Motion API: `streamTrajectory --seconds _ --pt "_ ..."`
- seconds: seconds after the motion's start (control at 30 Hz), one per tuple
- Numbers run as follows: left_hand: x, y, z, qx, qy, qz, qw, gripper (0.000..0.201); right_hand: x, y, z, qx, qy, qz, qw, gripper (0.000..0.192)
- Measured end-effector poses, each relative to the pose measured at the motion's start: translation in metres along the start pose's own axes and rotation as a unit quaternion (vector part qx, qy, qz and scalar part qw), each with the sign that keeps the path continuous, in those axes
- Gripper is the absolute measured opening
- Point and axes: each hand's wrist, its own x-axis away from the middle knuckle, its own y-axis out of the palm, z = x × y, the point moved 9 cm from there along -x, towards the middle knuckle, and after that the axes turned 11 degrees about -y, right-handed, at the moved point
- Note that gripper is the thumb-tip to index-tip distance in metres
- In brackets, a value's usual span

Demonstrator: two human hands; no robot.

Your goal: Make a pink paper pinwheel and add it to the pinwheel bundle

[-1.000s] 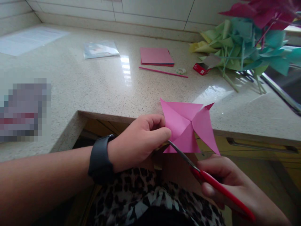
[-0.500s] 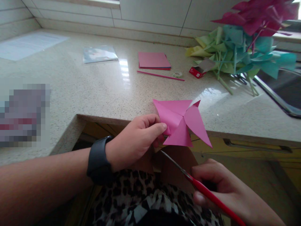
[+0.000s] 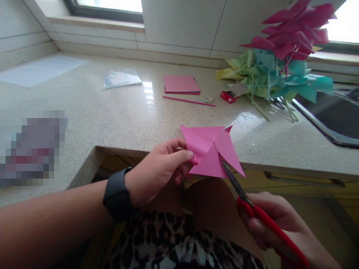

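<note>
My left hand [image 3: 165,164], with a dark watch on its wrist, pinches the left edge of a pink paper square [image 3: 206,145] between thumb and fingers. Slits run from the paper's corners toward its middle, and the flaps stand apart. It is held in front of the counter's front edge. In my right hand [image 3: 272,220] are red-handled scissors [image 3: 239,190], with their blades looking closed. The blade tip lies at the lower slit of the paper, by the right flap; whether it touches I cannot tell.
On the counter [image 3: 117,123] lie pink paper sheets [image 3: 181,84], a thin pink stick [image 3: 187,101], a tape roll [image 3: 207,99], a red box [image 3: 228,96] and a clear packet [image 3: 122,78]. Paper pinwheels [image 3: 297,33] stand by the sink [image 3: 331,119]. A drawer handle [image 3: 304,179] is below.
The scissors have swung up and right, from below the paper to its lower slit. My left hand still pinches the paper. The camera view has tilted up somewhat.
</note>
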Motion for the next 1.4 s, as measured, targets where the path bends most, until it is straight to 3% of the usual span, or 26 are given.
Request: streamTrajectory --seconds 0.17,0.3,0.4,0.73,1.17,1.4 --pt "0.0 0.001 -0.001 0.036 -0.028 -0.008 0.999 0.011 -0.009 0.021 -0.008 -0.034 0.014 0.005 0.999 0.041" --pt "-0.001 -0.002 0.0 0.026 -0.021 0.002 0.999 0.009 -0.018 0.022 -0.018 -0.033 0.019 0.079 0.996 0.045" --pt "-0.002 -0.003 -0.001 0.02 -0.026 0.011 0.999 0.009 -0.024 0.021 -0.02 -0.017 0.009 0.1 0.995 0.044" --pt "-0.004 -0.007 -0.004 0.033 -0.036 0.008 0.999 0.007 -0.032 0.013 -0.014 0.038 -0.005 0.12 0.992 0.044" --pt "-0.003 -0.004 0.005 -0.022 -0.02 -0.01 1.0 0.03 -0.035 0.009 -0.014 0.062 -0.008 0.108 0.992 0.044" --pt "-0.005 -0.004 0.003 -0.062 -0.014 -0.03 0.998 0.019 -0.037 0.011 -0.01 0.046 -0.003 0.108 0.993 0.042"
